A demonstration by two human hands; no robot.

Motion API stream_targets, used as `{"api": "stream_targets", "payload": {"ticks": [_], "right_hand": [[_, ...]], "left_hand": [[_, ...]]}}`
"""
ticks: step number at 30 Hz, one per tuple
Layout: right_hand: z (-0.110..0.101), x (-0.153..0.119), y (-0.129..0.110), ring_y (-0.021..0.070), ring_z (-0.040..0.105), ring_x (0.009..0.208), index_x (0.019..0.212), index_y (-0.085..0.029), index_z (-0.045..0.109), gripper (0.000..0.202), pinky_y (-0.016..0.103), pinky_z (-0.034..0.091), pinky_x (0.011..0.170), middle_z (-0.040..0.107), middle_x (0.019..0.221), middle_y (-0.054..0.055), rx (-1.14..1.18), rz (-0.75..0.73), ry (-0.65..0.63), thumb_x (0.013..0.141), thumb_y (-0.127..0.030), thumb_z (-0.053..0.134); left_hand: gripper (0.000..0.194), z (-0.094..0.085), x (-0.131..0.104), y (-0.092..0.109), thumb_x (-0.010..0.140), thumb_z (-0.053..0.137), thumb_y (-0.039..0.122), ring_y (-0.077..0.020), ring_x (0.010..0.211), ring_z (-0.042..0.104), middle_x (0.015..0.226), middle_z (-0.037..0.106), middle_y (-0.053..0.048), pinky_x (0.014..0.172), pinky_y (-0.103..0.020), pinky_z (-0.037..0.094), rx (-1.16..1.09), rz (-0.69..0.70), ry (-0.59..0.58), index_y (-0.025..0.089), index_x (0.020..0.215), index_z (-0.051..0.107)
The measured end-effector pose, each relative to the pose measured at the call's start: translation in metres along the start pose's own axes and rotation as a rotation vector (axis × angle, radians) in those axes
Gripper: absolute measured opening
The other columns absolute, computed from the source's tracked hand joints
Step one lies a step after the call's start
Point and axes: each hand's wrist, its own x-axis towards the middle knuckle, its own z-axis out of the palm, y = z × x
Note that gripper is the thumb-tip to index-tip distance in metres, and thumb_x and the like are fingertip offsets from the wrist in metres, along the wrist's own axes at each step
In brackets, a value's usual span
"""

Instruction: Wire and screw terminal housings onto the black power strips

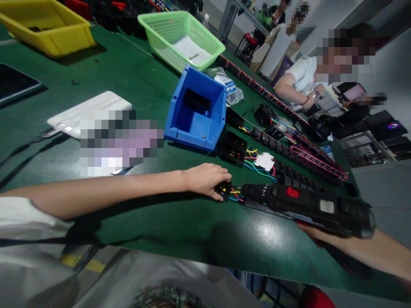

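Note:
My left hand (pixel 207 179) rests on the green table with its fingers closed around a small black electrical housing (pixel 224 189). Yellow, red and blue wires (pixel 236 194) run from that housing to a black socket strip (pixel 266 208). A black cordless screwdriver (pixel 305 207) with a red switch lies level above the strip, its bit pointing at the housing. Below the tool my right hand (pixel 313 231) is wrapped about its grip, mostly hidden by the body. Just beyond my left hand sits another black housing (pixel 233 147), with coloured wires and a white tag (pixel 265 161).
A blue bin (pixel 195 128) holding a black part stands ahead, with a green basket (pixel 183 42) and a yellow tray (pixel 54 34) behind. More socket strips (pixel 272 143) stretch to the right. A white case (pixel 93 111) lies at left. A person (pixel 298 83) works across the table.

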Motion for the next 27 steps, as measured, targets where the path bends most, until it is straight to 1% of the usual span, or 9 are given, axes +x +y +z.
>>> {"api": "stream_targets", "payload": {"ticks": [2,4,6,9,12,14,17,22,27], "right_hand": [[-0.014,0.013,-0.002,0.0174,0.063,0.064,0.077,-0.020,0.070,0.039,0.029,0.059,0.073,0.066,0.067,0.003,-0.043,-0.052,-0.154,0.083,-0.056,0.056],[-0.026,0.026,-0.007,0.0196,0.065,0.079,0.090,-0.020,0.071,0.035,0.032,0.057,0.084,0.069,0.081,0.004,-0.075,-0.137,-0.208,0.082,-0.052,0.059],[-0.036,0.039,-0.017,0.0212,0.065,0.089,0.098,-0.020,0.070,0.036,0.033,0.056,0.089,0.070,0.089,0.004,-0.082,-0.206,-0.233,0.081,-0.050,0.061],[-0.045,0.054,-0.036,0.0162,0.064,0.077,0.091,-0.020,0.070,0.033,0.026,0.058,0.077,0.068,0.081,0.001,-0.110,-0.254,-0.281,0.083,-0.050,0.059],[-0.049,0.062,-0.050,0.0103,0.061,0.065,0.083,-0.020,0.070,0.030,0.017,0.055,0.066,0.067,0.075,-0.002,-0.104,-0.296,-0.352,0.084,-0.047,0.058],[-0.050,0.062,-0.053,0.0084,0.060,0.062,0.081,-0.019,0.069,0.030,0.014,0.053,0.061,0.067,0.073,-0.003,-0.084,-0.308,-0.409,0.085,-0.045,0.056],[-0.051,0.061,-0.050,0.0071,0.059,0.055,0.079,-0.018,0.068,0.033,0.012,0.050,0.051,0.064,0.064,-0.004,-0.077,-0.246,-0.482,0.087,-0.045,0.052],[-0.052,0.061,-0.044,0.0064,0.059,0.051,0.077,-0.018,0.068,0.031,0.011,0.049,0.049,0.062,0.058,-0.005,-0.085,-0.232,-0.485,0.088,-0.044,0.054],[-0.051,0.060,-0.047,0.0054,0.056,0.050,0.067,-0.017,0.063,0.038,0.011,0.049,0.051,0.059,0.054,-0.005,-0.061,-0.244,-0.473,0.089,-0.046,0.051]], "left_hand": [[0.052,0.000,0.000,0.000,0.077,0.067,0.057,-0.0236,0.088,0.063,0.096,0.065,-0.007,0.076,-0.031,0.045,0.006,-0.003,0.001,0.017,0.108,0.058],[0.052,0.000,0.000,-0.001,0.076,0.068,0.057,-0.0242,0.089,0.063,0.096,0.065,-0.007,0.076,-0.032,0.045,0.010,-0.005,0.002,0.017,0.107,0.058],[0.052,0.000,0.000,0.000,0.076,0.068,0.057,-0.0243,0.089,0.063,0.097,0.066,-0.007,0.076,-0.031,0.045,0.007,-0.002,0.000,0.017,0.107,0.058],[0.051,-0.002,0.000,0.001,0.076,0.068,0.055,-0.0241,0.090,0.063,0.098,0.066,-0.007,0.077,-0.031,0.045,0.004,-0.003,-0.014,0.017,0.107,0.057],[0.048,-0.003,0.001,0.002,0.077,0.068,0.055,-0.0242,0.090,0.063,0.097,0.065,-0.008,0.076,-0.030,0.045,0.012,-0.008,-0.025,0.017,0.105,0.057],[0.048,-0.004,0.001,0.003,0.078,0.067,0.055,-0.0242,0.089,0.063,0.097,0.065,-0.008,0.076,-0.030,0.045,0.015,-0.009,-0.024,0.017,0.104,0.057],[0.048,-0.003,0.001,0.002,0.078,0.067,0.055,-0.0242,0.088,0.063,0.095,0.065,-0.007,0.074,-0.030,0.045,0.011,-0.001,-0.016,0.017,0.105,0.057],[0.048,-0.002,0.001,0.001,0.078,0.066,0.056,-0.0244,0.089,0.063,0.094,0.064,-0.007,0.075,-0.031,0.045,0.003,0.009,-0.010,0.018,0.106,0.058],[0.048,-0.002,0.000,0.001,0.078,0.066,0.056,-0.0241,0.086,0.063,0.092,0.064,-0.007,0.073,-0.031,0.044,0.003,0.015,0.003,0.017,0.105,0.058]]}}
